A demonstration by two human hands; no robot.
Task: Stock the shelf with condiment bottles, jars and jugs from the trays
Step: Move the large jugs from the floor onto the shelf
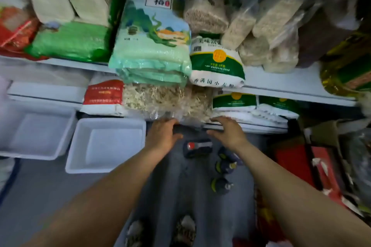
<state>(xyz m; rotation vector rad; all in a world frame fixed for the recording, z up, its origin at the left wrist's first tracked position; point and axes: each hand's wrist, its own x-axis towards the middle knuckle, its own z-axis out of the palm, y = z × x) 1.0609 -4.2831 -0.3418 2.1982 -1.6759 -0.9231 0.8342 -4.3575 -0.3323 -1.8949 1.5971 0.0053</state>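
Dark bottles [222, 166] stand on the floor in a near-to-far row, just nearer than and below the right hand [228, 132], closer to it than the left hand [162, 134]; both hands reach open-fingered toward the low shelf [241, 127], holding nothing.

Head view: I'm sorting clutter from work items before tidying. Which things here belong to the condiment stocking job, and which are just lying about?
Belongs to the job:
- dark bottles on the floor
- dark jar with a red label
- white trays, nothing in them
- lower shelf edge
- left hand and right hand, both reaching for it

Just lying about:
- teal rice bags
- flour sack
- clear bag of dried shreds
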